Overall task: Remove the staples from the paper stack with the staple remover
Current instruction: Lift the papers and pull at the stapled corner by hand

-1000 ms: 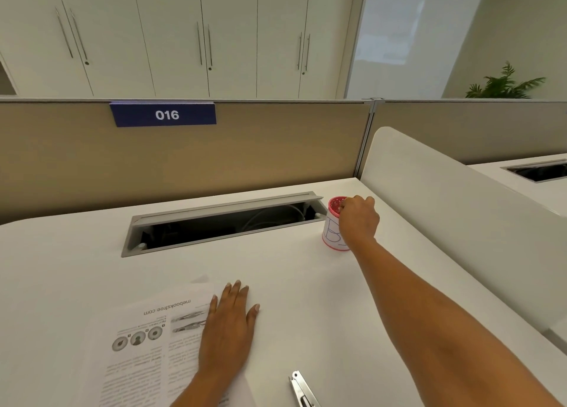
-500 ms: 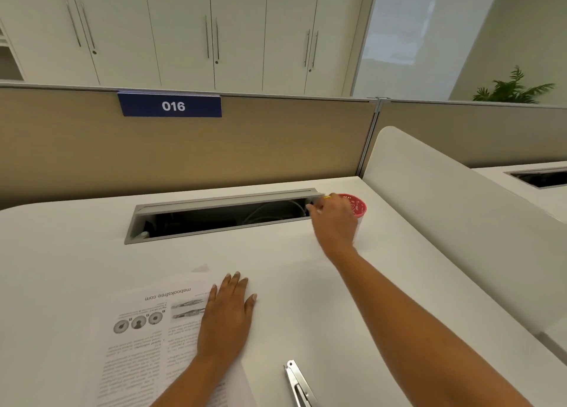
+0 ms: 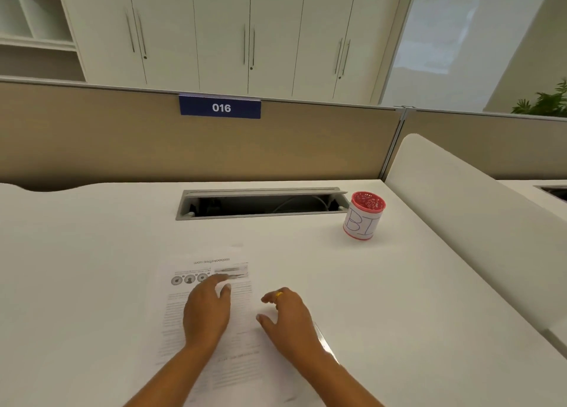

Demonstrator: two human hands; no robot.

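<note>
The printed paper stack (image 3: 211,308) lies on the white desk (image 3: 92,268), text upside down to me. My left hand (image 3: 207,310) rests flat on the stack. My right hand (image 3: 287,320) hovers at the stack's right edge, fingers spread and curled, holding nothing, a gold ring on one finger. The metal staple remover (image 3: 325,343) lies on the desk just right of that hand, mostly hidden behind the wrist. No staple is visible.
A red cup with a white label (image 3: 364,215) stands at the back right beside the open cable tray (image 3: 260,203). A beige partition (image 3: 122,148) closes the back; a white side divider (image 3: 466,210) runs along the right.
My right hand left the red cup and came back to the paper's right edge. The view tilted and shifted, so the desk items sit further right.
</note>
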